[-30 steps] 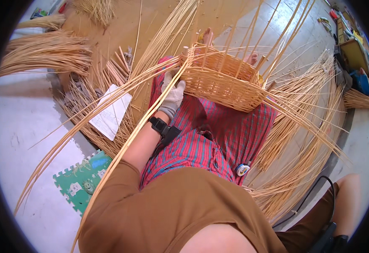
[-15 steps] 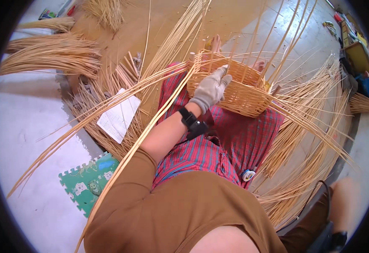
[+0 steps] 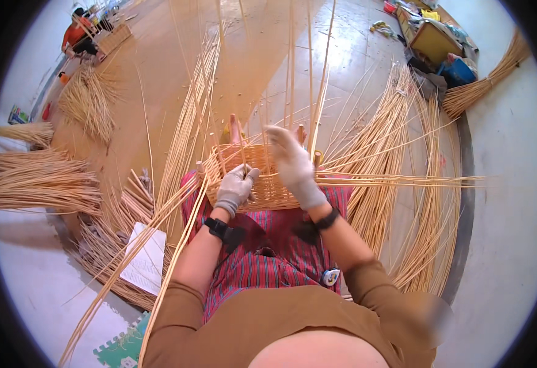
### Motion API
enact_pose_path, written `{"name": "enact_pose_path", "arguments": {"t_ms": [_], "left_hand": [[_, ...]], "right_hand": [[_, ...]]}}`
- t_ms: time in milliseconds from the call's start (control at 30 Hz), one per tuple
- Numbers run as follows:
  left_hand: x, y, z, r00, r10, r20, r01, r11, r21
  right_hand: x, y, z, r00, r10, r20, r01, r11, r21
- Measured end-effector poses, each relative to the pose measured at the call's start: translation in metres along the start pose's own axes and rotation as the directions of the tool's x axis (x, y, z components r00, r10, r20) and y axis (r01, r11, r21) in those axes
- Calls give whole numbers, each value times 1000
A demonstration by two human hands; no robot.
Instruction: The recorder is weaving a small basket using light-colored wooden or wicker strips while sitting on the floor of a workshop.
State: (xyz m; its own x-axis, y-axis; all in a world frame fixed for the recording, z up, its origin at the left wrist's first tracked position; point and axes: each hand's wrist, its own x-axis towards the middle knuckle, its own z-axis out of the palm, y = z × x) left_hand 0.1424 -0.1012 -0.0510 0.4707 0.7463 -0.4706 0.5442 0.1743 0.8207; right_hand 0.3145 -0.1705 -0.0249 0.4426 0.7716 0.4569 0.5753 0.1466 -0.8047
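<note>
The pale woven cane basket [image 3: 264, 194] sits across my knees on red-and-blue striped cloth [image 3: 262, 267], with tall upright stakes [image 3: 291, 73] and loose rods [image 3: 403, 181] trailing from its sides. My gloved left hand [image 3: 238, 187] is closed on a stake at the basket's near rim, left of the middle. My gloved right hand [image 3: 290, 162] is raised over the basket's right half, fingers outstretched and slightly blurred, holding nothing that I can see. Black bands circle both wrists. A round tape measure [image 3: 331, 277] lies by my right thigh. My bare toes show behind the basket.
Cane bundles [image 3: 41, 181] lie left, right [image 3: 379, 141] and ahead. A paper sheet [image 3: 143, 257] and green foam mat [image 3: 121, 343] lie left. At far upper left sits another person [image 3: 76, 34] near another basket. A cluttered wooden cabinet [image 3: 428, 34] stands back right.
My view has swung toward straight ahead. My left hand has moved along the rim onto a stake. My right hand has risen from the far right to over the basket.
</note>
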Motion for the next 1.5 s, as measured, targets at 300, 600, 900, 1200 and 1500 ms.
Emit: {"name": "enact_pose_path", "arguments": {"t_ms": [300, 600, 900, 1200, 1500], "left_hand": [[10, -2, 4, 997, -58, -50, 47, 979, -196], [8, -10, 14, 998, -7, -62, -11, 958, -285], [2, -3, 22, 963, 88, -255, -147, 965, -220], [9, 38, 93, 976, 206, 68, -209, 976, 54], [19, 18, 112, 991, 120, -65, -127, 984, -126]], "right_hand": [[-20, 8, -49, 977, -70, -202, 38, 987, -156], [-15, -21, 8, 770, 519, 372, -308, 812, -495], [-93, 58, -68, 838, 544, 36, -460, 672, 580], [-27, 11, -113, 934, 148, -326, -97, 981, 167], [-19, 57, -149, 844, 458, -279, -297, 832, 468]]}}
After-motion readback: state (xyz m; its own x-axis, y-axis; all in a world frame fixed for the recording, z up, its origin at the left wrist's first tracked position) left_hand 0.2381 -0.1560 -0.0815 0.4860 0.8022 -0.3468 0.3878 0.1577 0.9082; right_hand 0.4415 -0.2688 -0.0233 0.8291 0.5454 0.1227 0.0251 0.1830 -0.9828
